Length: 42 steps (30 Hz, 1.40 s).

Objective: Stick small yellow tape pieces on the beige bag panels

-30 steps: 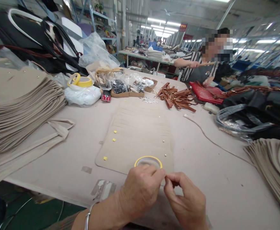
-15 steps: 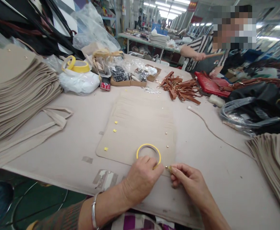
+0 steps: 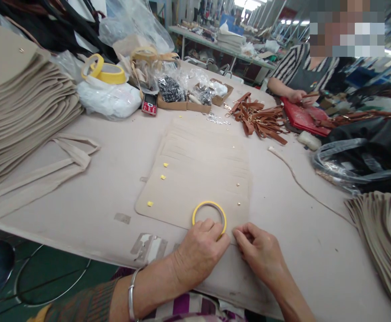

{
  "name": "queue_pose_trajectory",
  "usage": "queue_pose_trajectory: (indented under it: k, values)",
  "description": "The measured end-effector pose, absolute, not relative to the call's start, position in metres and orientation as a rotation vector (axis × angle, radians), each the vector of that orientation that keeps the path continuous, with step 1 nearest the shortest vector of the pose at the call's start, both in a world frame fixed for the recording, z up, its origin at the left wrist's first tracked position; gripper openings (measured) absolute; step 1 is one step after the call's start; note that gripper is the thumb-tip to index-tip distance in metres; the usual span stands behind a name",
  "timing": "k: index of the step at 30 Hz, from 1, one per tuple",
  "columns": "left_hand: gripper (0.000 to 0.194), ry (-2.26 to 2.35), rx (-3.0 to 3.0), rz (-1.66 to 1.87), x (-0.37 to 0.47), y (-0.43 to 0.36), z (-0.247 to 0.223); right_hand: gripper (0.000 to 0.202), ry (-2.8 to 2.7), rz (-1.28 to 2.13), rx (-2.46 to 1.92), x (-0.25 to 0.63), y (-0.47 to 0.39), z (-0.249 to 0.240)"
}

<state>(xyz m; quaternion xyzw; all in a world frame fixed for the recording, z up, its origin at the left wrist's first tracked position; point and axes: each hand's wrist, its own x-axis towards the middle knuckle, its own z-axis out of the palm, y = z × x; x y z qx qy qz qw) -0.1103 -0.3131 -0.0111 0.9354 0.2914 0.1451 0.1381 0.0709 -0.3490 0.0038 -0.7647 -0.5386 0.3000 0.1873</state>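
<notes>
My left hand (image 3: 200,250) is closed around the lower edge of a roll of yellow tape (image 3: 210,205), which stands tilted over a beige fabric panel (image 3: 195,190). At the panel's near right corner, the thumb and finger of my right hand (image 3: 260,248) are pinched together against the material. Whatever lies under those fingertips is hidden. Two small metal studs (image 3: 238,194) show along the panel's right side. Along its left side sit several small yellow tape pieces (image 3: 163,177). The panel lies on top of other, similar layers.
Stacks of beige panels stand at left (image 3: 24,103) and right (image 3: 379,232). Brown straps (image 3: 257,116), boxes of hardware (image 3: 185,100) and yellow tape rolls (image 3: 111,73) lie toward the back. A cord (image 3: 296,179) crosses the table. Opposite, a co-worker (image 3: 299,80) handles a red bag (image 3: 302,116).
My right fingers have moved slightly left onto the panel's corner; the stud and yellow tape bit seen there are now covered. My left hand keeps the roll. The co-worker's raised arm has come down.
</notes>
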Motion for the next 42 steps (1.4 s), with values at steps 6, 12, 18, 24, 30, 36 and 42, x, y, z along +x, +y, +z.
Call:
queue_pose_trajectory:
  k: [6,12,18,24,30,36,42]
  values:
    - [0.009,0.838,2.711,0.438,-0.110,-0.312,-0.014,0.026,-1.645,0.602,-2.158,0.077,-0.353,0.007]
    - [0.010,0.839,2.704,0.452,-0.111,-0.313,-0.015,0.027,-1.642,0.446,-2.040,0.079,-0.374,0.004]
    - [0.006,0.840,2.693,0.446,-0.113,-0.314,-0.014,0.029,-1.750,0.236,-2.039,0.065,-0.375,-0.010]
    - [0.004,0.838,2.683,0.449,-0.113,-0.313,-0.014,0.020,-1.727,0.387,-2.144,0.060,-0.360,-0.002]
    - [0.014,0.821,2.587,0.717,-0.118,-0.311,-0.010,0.023,-1.673,0.552,-2.199,0.058,-0.346,0.008]
    - [0.030,0.699,2.310,0.918,-0.127,-0.308,0.004,0.019,-1.830,0.887,-2.065,0.067,-0.356,0.023]
    - [0.048,0.745,2.292,0.903,-0.129,-0.311,0.012,0.015,-1.762,0.510,-1.580,0.060,-0.364,0.030]
